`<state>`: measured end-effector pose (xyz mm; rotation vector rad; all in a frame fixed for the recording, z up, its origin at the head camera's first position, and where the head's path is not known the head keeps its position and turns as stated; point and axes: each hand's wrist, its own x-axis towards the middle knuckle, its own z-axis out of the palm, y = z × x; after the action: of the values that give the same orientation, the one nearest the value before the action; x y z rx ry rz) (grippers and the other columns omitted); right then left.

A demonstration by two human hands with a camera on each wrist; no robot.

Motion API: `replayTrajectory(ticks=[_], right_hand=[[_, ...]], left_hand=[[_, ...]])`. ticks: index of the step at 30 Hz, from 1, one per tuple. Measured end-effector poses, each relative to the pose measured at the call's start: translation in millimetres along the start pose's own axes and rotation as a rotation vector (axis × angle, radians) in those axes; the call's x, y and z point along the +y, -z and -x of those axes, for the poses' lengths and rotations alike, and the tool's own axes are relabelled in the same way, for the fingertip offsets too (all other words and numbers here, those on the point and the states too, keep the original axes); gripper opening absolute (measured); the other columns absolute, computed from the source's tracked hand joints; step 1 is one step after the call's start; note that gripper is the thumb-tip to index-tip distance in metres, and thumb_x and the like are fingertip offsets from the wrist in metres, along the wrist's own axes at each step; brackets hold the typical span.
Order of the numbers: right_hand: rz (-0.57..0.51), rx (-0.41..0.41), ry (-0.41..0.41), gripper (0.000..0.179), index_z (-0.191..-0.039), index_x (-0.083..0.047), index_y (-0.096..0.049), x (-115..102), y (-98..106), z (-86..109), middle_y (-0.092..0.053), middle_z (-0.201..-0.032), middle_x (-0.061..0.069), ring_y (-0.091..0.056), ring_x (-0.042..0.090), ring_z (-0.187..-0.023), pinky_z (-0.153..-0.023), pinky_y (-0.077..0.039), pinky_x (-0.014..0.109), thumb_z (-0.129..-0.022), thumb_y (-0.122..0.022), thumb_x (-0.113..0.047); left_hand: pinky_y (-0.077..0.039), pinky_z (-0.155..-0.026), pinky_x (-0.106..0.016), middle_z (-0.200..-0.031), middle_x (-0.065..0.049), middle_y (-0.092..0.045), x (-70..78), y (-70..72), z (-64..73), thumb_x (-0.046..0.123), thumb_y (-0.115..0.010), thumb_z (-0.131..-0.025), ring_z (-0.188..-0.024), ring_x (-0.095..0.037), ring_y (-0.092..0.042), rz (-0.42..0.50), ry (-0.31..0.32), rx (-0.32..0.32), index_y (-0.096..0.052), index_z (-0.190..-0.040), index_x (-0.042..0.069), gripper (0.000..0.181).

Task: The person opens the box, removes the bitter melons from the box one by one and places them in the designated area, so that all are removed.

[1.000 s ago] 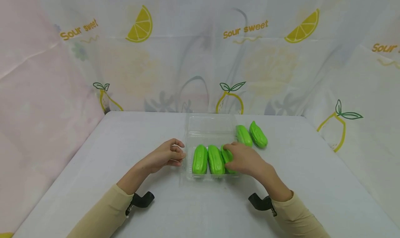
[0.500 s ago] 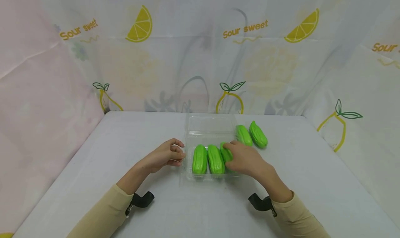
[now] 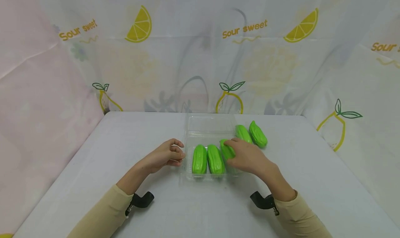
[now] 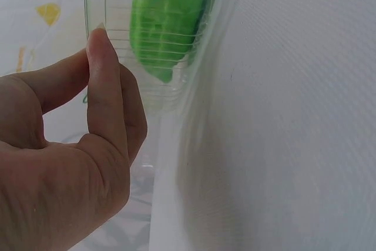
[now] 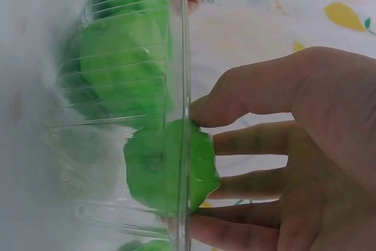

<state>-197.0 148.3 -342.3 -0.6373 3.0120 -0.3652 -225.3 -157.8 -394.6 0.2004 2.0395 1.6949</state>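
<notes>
A clear plastic clamshell box stands with its lid folded back. Inside lie two green ridged gourds side by side. My right hand grips a third green ridged gourd at the box's right end, thumb on one side and fingers on the other. In the right wrist view this gourd is raised to the height of the box rim, above the box floor. My left hand pinches the left rim of the box between thumb and fingers; the left wrist view shows the thumb tip at that rim.
Two more green gourds lie on the white tabletop behind the right hand, beside the lid. A lemon-print cloth hangs at the back and sides. Each wrist carries a black camera mount.
My right hand has moved slightly back and up, lifting the third gourd away from its place beside the other two. The left hand stays at the box rim.
</notes>
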Motion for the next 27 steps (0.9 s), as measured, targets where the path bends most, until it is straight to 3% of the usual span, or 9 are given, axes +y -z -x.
replayTrajectory(ticks=[9, 17, 27], right_hand=[[-0.016, 0.01, -0.009, 0.057, -0.139, -0.013, -0.056, 2.5, 4.5, 2.2, -0.056, -0.143, 0.011, -0.061, 0.032, -0.121, -0.088, -0.054, 0.049, -0.083, -0.065, -0.02], [-0.026, 0.016, -0.006, 0.056, -0.139, -0.012, -0.056, 3.1, 11.2, 4.8, -0.055, -0.144, 0.01, -0.066, 0.028, -0.106, -0.081, -0.054, 0.044, -0.084, -0.063, -0.019], [-0.06, 0.036, 0.004, 0.056, -0.14, -0.009, -0.054, 11.1, 19.4, 5.9, -0.056, -0.142, 0.012, -0.06, 0.032, -0.122, -0.091, -0.052, 0.049, -0.086, -0.063, -0.018]], left_hand=[[-0.057, -0.071, -0.023, -0.098, -0.007, -0.056, -0.5, 0.2, -0.3, 0.01, -0.064, -0.095, -0.078, -0.015, -0.062, -0.001, -0.005, -0.005, -0.037, -0.131, -0.001, 0.046], [-0.057, -0.071, -0.023, -0.098, -0.007, -0.056, -0.7, 0.5, -0.1, 0.01, -0.064, -0.095, -0.078, -0.015, -0.062, -0.001, -0.009, -0.005, -0.037, -0.131, -0.001, 0.046], [-0.057, -0.071, -0.023, -0.097, -0.007, -0.056, 0.4, 0.4, 0.2, 0.01, -0.064, -0.095, -0.078, -0.015, -0.062, -0.007, -0.006, -0.007, -0.036, -0.132, -0.002, 0.049]])
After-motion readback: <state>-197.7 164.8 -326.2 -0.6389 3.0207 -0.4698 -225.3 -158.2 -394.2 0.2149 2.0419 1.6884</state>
